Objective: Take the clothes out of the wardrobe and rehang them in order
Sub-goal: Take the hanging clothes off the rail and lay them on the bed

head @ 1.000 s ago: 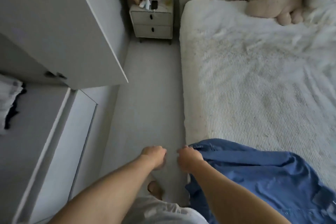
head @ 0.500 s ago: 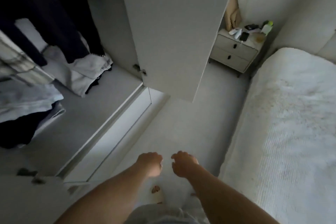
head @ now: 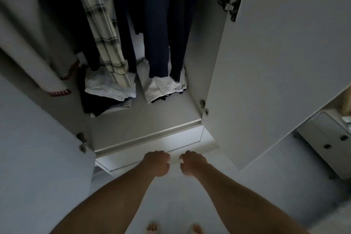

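I face the open wardrobe [head: 144, 119]. Inside hang dark navy garments [head: 157, 24], a cream checked garment [head: 102, 30] and, at far left, a pale garment with red trim [head: 47, 62]. Folded white and dark clothes [head: 110, 91] lie on the wardrobe floor below them. My left hand [head: 157, 163] and my right hand [head: 191, 163] are curled into loose fists side by side, low in front of the wardrobe's white drawer front [head: 152, 148]. Neither hand holds anything.
The right wardrobe door [head: 275, 62] stands open, its hinges showing. The left door [head: 38, 148] is open too. A white bedside cabinet [head: 330, 138] with two drawers stands at the right behind the door. My feet [head: 174, 228] are on pale floor.
My view has swung left from the bed and the blue shirt to face the wardrobe. Both hands stayed fisted in front of me, and the blue shirt is out of view.
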